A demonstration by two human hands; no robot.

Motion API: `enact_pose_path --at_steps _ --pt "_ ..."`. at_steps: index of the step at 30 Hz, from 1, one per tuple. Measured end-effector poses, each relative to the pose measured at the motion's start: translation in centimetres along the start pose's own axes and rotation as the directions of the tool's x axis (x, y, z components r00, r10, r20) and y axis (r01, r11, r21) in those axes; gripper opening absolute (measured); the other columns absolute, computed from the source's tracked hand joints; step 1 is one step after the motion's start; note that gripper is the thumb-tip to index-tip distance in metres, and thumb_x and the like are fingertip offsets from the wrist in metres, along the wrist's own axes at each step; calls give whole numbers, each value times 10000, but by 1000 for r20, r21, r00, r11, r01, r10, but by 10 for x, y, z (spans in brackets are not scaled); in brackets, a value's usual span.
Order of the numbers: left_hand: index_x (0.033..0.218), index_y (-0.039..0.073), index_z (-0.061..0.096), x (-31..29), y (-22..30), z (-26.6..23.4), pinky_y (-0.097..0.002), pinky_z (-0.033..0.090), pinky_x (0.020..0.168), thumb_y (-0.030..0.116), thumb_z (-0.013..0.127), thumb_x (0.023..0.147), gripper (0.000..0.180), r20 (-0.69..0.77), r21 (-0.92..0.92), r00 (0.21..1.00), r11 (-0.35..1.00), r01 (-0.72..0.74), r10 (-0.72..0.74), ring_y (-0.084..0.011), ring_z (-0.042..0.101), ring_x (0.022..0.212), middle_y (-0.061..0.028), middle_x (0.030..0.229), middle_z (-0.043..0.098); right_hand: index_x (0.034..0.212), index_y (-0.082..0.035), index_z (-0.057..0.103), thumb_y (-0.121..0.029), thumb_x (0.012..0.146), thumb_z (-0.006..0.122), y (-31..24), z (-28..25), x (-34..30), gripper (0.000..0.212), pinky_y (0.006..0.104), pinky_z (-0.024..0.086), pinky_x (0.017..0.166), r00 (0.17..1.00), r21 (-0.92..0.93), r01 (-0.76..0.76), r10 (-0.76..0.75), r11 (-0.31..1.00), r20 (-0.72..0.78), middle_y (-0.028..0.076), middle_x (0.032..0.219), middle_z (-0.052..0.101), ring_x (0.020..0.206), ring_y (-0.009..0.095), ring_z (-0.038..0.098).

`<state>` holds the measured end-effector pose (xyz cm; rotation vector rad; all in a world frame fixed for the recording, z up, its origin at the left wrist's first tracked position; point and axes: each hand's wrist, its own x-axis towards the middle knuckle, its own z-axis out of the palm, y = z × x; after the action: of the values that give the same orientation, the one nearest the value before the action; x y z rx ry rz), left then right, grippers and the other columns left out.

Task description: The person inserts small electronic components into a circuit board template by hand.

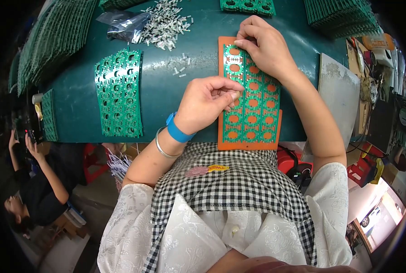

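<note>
- Circuit panel [253,94], the green one, lies flat on an orange backing plate [232,146] at the near edge of the counter [166,104], presumably so it's supported and close to the body.
- Left hand [205,101] is over its middle, thumb and finger drawn together. Can't tell if anything tiny's pinched there.
- Right hand [263,48] is bunched at the far end, maybe steadying it; can't tell what's gripped.
- Clear little parts [164,25] sit heaped farther back, probably for easy reach.
- Other panels [112,98] are off left, likely to leave elbow room.
</note>
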<state>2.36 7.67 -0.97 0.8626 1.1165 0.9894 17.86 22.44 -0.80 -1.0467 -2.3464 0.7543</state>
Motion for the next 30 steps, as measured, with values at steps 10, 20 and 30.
enact_pose_path --at_steps 10,20,30 --pt "1080 -34 692 0 0 0 -228 556 685 12 639 923 172 -10 24 1000 1000 -13 13 -78 648 736 -49 858 701 869 -5 634 -90 848 708 -1 0 -1 115 341 501 703 999 21 40 -40 999 -6 61 970 597 782 237 621" --pt "1073 -37 690 -1 -2 0 -229 557 687 12 641 921 167 -15 14 1000 1000 -16 17 -81 655 743 -52 858 703 869 -13 632 -93 851 703 0 1 -2 108 340 503 708 999 -22 50 -50 998 -17 57 968 598 804 240 628" --pt "1152 -47 655 -2 -2 -1 -239 566 742 3 628 937 222 -10 17 1000 999 -27 27 -123 682 835 -90 965 706 871 -37 650 -124 842 719 -2 3 -3 115 345 514 701 991 -160 136 -134 978 20 49 937 612 787 253 639"
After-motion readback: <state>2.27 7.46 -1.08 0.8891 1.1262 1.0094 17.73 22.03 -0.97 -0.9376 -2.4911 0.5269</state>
